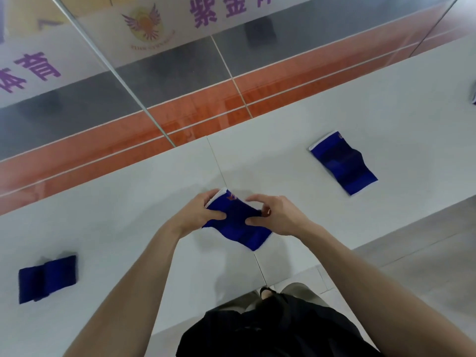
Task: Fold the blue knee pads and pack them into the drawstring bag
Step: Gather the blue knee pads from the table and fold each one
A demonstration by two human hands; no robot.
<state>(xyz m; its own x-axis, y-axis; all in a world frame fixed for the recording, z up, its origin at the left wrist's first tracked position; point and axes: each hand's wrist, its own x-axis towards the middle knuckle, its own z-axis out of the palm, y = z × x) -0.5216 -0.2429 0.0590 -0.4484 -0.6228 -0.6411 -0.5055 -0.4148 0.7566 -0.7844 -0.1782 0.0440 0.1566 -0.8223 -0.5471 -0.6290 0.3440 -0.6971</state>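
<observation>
A blue knee pad [239, 224] with white edging is held above the white table [128, 228], bent across its middle. My left hand [203, 213] grips its left end, thumb on top. My right hand [277, 215] pinches its right side, thumb pressed on the fabric. A second blue knee pad [343, 163] lies flat on the table to the right. A third, folded dark blue one [47, 279] rests at the left. No drawstring bag shows in view.
A glass wall [154, 60] with purple lettering runs along the table's far edge. A small dark blue item [473, 95] peeks in at the far right edge. Grey floor [412, 240] lies off the table's near right side.
</observation>
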